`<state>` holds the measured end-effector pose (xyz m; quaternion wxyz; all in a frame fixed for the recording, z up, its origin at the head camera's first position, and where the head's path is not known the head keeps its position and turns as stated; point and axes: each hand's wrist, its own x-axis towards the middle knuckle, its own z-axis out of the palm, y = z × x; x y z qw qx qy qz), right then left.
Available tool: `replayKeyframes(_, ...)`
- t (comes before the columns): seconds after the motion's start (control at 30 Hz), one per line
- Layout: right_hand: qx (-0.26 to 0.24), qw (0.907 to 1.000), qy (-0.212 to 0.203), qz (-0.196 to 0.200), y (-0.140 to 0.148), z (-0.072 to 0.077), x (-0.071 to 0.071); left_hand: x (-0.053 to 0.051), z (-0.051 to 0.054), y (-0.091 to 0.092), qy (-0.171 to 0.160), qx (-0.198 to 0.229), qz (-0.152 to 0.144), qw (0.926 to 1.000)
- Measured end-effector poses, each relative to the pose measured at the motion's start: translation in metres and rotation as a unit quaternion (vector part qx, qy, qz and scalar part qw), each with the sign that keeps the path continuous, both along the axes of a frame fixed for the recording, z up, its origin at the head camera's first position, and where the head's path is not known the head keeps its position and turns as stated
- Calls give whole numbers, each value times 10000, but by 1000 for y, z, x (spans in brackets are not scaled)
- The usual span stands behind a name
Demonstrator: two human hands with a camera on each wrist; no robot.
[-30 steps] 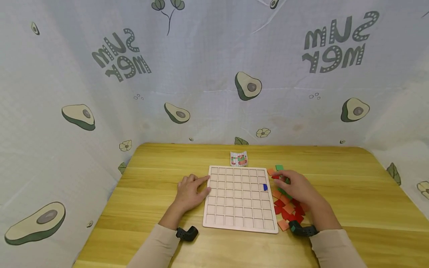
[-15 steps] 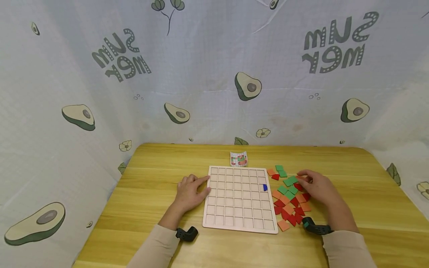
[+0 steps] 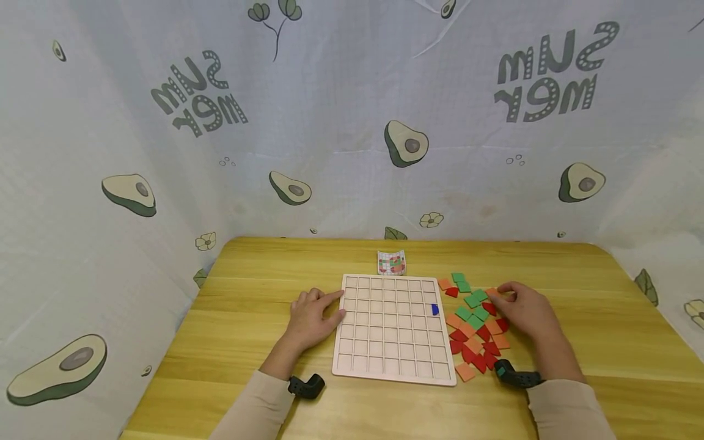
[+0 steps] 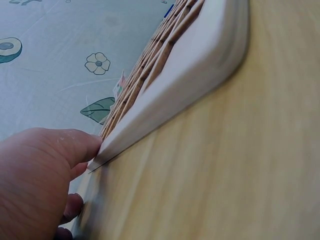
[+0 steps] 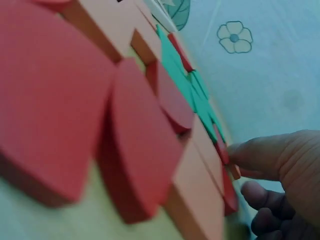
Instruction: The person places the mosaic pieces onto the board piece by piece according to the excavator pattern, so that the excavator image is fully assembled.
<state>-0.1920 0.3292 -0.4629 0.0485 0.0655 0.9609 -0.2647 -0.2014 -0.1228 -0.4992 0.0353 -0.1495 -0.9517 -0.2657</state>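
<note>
A pale square grid board (image 3: 339, 357) lies on the table, with one small blue tile (image 3: 435, 310) in its right-hand column. My left hand (image 3: 309, 315) rests at the board's left edge, index finger and thumb touching the rim, as the thumb on the board's side (image 4: 150, 117) shows in the left wrist view. To the right lie loose red (image 3: 478, 363), green (image 3: 464, 313) and orange tiles (image 3: 465, 372). My right hand (image 3: 524, 307) is at the far right of this pile, thumb and index finger pinching an orange tile (image 3: 492, 293). Its other fingers are curled in the right wrist view.
A small printed card (image 3: 392, 263) with a coloured grid pattern stands behind the board. Wooden table (image 3: 264, 269) surrounds everything, and a patterned cloth (image 3: 341, 122) hangs at its back and sides. Each wrist wears a black camera band (image 3: 307, 386).
My right hand has moved right across the pile, from beside a red tile near the board to the orange tile, uncovering green and red tiles. The left hand has stayed on the rim.
</note>
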Motion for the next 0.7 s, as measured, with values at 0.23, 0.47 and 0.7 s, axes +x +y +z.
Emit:
replayKeyframes(0.23,-18,10000,46,21,4,0,0,-1,-1,-1,29,26,-6,10000)
replayKeyframes(0.47,106,9999,114,-41,4,1,0,0,0,-1,63,54,-7,10000)
replayKeyframes(0.7,-264,9990,-13,374,-18,18,2,0,1,-1,58,23,-12,10000)
